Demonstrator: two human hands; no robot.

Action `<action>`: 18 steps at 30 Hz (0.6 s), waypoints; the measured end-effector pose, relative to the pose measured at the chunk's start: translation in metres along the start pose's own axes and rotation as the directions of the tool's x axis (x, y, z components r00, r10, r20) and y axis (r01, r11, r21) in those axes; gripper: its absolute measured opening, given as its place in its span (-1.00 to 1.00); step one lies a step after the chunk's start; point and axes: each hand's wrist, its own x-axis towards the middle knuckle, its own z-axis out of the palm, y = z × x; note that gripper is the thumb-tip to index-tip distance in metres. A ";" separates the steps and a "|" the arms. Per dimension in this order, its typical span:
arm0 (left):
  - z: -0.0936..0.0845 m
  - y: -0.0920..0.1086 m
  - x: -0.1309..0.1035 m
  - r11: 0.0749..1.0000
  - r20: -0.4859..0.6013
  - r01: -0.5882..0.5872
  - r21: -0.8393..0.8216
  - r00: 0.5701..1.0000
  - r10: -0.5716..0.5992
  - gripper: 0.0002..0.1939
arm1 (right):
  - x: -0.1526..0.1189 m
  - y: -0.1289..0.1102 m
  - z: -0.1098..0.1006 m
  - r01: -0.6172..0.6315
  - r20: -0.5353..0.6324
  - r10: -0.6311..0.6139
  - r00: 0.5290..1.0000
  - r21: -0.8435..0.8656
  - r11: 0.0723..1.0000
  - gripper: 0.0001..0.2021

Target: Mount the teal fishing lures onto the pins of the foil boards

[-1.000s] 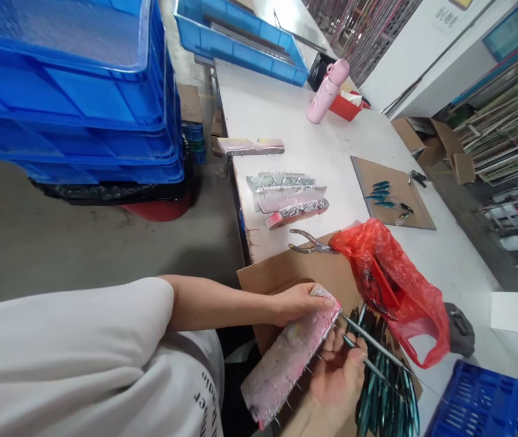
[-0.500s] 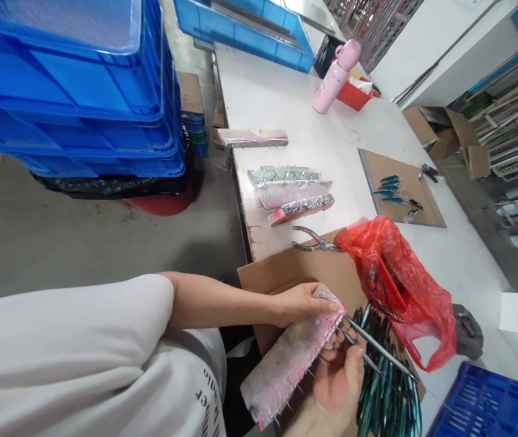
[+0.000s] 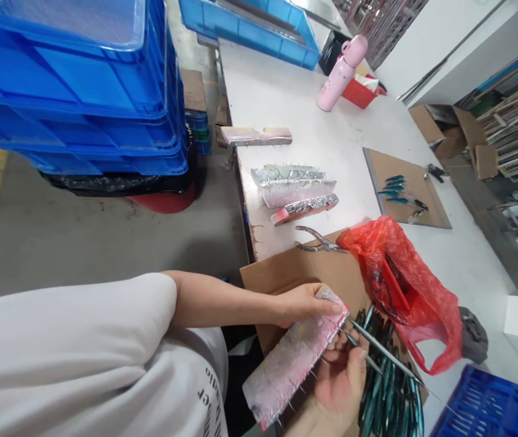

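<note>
My left hand point(image 3: 307, 303) grips the upper end of a pink and grey foam strip point(image 3: 290, 364) with thin pins along its right edge. Below that edge, palm up, my right hand point(image 3: 341, 370) has its fingers curled around a slim metal tool point(image 3: 384, 349) with long pointed ends, close to the strip's upper corner. Many dark green, slender pieces point(image 3: 389, 388) lie on brown cardboard point(image 3: 286, 267) just right of my right hand. The exact grip of the right fingers is partly hidden by the strip.
Pliers point(image 3: 320, 241) and a red plastic bag point(image 3: 404, 285) lie beyond my hands. More foam strips point(image 3: 302, 191) rest on the white table point(image 3: 341, 145). A pink bottle point(image 3: 338, 79), a board point(image 3: 407, 182) and a blue basket point(image 3: 491, 403) stand around; blue crates point(image 3: 81, 79) are stacked left.
The whole view has shifted slightly, so things appear a little further right. Both hands keep nearly the same pose on the strip and the tool.
</note>
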 end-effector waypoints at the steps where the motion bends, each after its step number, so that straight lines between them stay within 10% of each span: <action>1: 0.000 0.000 0.000 1.000 0.007 0.001 -0.001 1.000 -0.001 -0.58 | 0.000 0.000 0.000 0.000 -0.001 0.000 1.000 -0.002 1.000 -0.83; 18: 0.001 0.001 0.000 0.999 -0.012 -0.024 0.021 1.000 0.024 -0.57 | 0.002 -0.003 0.002 -0.016 0.046 0.016 0.999 0.009 1.000 -0.77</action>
